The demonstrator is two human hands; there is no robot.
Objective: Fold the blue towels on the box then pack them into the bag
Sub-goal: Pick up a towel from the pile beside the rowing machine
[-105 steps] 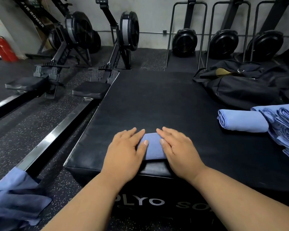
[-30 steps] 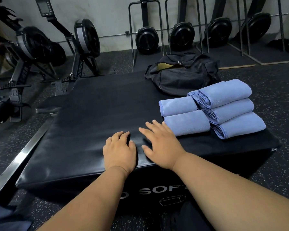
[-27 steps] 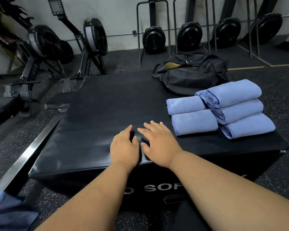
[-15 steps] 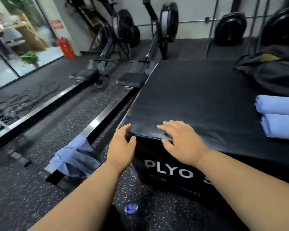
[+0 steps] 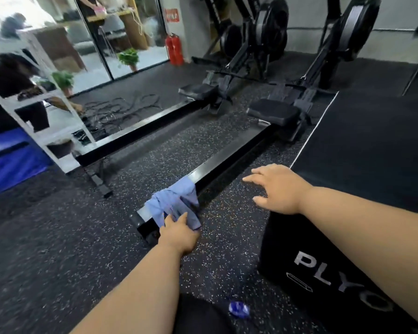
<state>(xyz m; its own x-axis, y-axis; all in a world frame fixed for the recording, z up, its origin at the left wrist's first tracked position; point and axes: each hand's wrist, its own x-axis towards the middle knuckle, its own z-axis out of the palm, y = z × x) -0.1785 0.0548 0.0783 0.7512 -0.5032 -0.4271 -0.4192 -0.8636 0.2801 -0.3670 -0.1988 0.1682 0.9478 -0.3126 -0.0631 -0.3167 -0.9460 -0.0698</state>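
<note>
Blue cloth, an unfolded blue towel [image 5: 173,204], lies crumpled over the near end of a rowing machine rail [image 5: 229,162] on the speckled floor [image 5: 58,237], left of the black box [image 5: 362,145]. Head view: the gaze has swung away from the rolled towels and bag, now out of frame. The left hand [image 5: 179,233] reaches the towel, fingers touching its near edge, grasp not yet evident; the right hand [image 5: 276,188] hovers spread, holding nothing. Judged: another towel is being fetched for folding.
</note>
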